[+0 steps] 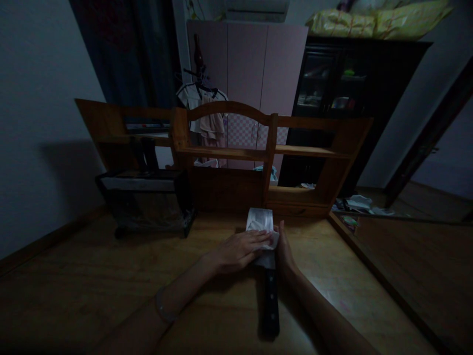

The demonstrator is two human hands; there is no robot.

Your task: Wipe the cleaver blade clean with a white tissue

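Observation:
A cleaver (271, 288) with a black riveted handle lies on the wooden surface, its handle toward me and its wide blade (260, 217) pointing away. Across the blade rests my left hand (246, 250), fingers stretched out and together, pressing a white tissue (272, 240) against the metal. The middle of the blade is hidden under that hand and the tissue. Along the blade's right side stands my right hand (286, 256), on edge with its fingers extended. Part of it is covered by the tissue, so I cannot tell whether it touches the blade.
A dark knife holder (148, 204) with two black handles (150, 155) sticking up stands at the left. Behind the cleaver rises a wooden shelf frame (229, 154). A raised wooden edge (369, 261) runs along the right. The room is dim.

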